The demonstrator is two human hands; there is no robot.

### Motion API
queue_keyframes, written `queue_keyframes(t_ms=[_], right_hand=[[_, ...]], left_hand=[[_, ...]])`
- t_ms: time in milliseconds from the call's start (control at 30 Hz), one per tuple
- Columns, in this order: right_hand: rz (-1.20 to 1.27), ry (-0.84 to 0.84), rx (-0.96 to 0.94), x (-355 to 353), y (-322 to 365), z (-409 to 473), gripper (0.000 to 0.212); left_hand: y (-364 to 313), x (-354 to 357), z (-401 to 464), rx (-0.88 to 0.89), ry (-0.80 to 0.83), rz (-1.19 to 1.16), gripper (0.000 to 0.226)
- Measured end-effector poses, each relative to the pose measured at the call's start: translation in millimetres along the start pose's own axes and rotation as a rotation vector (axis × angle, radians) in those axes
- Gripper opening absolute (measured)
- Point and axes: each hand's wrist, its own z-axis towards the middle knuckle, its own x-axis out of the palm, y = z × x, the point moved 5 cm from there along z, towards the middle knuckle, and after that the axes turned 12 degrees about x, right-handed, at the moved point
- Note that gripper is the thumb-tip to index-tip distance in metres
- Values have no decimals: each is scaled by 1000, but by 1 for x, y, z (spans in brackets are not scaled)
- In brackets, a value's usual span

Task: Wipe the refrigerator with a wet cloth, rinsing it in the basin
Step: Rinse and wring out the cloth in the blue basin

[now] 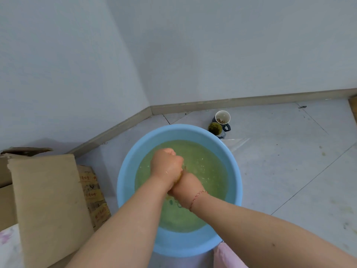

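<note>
- Grey tiled floor (289, 171) spreads out to a pale wall (173, 45), with a beige skirting board (231, 102) along the join.
- Blue plastic basin (125, 171) sits on the floor directly below the person, holding cloudy greenish water (208, 171).
- Brown cardboard boxes (46, 200) lie to the left of the basin, one flap up, red print on the side of the nearer one.
- Both forearms reach in over the basin from the bottom edge and meet above the water.
- Left hand (167, 164) is clenched into a fist, farther from the person; right hand (185, 187) is clenched just behind it, the two touching.
- Yellowish cloth (180, 176) shows only as a sliver between the two fists, gripped by both hands above the water.
- A thin red string bracelet (198, 196) circles the right wrist.
- Beyond the basin's far right rim stand a white cup (222, 117) and, just beside it, a dark mug (215, 128) with a mossy green top.
</note>
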Motion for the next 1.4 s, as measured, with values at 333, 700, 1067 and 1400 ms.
queue_keyframes(t_ms=[333,700,1067,1400], right_hand=[[-208,-172,41,16,-39,12,30],[-282,-261,2,5,-41,-23,34],[200,-133,-144,-72,-10,-116,50],[497,-125,-236,-179,28,-216,21]], left_hand=[[57,13,-16,-371,-380,-147,22],[46,15,-42,-595,-369,-325,10],[-66,-33,-94,-438,-42,-628,11],[-217,-90,-148,-210,71,-923,52]])
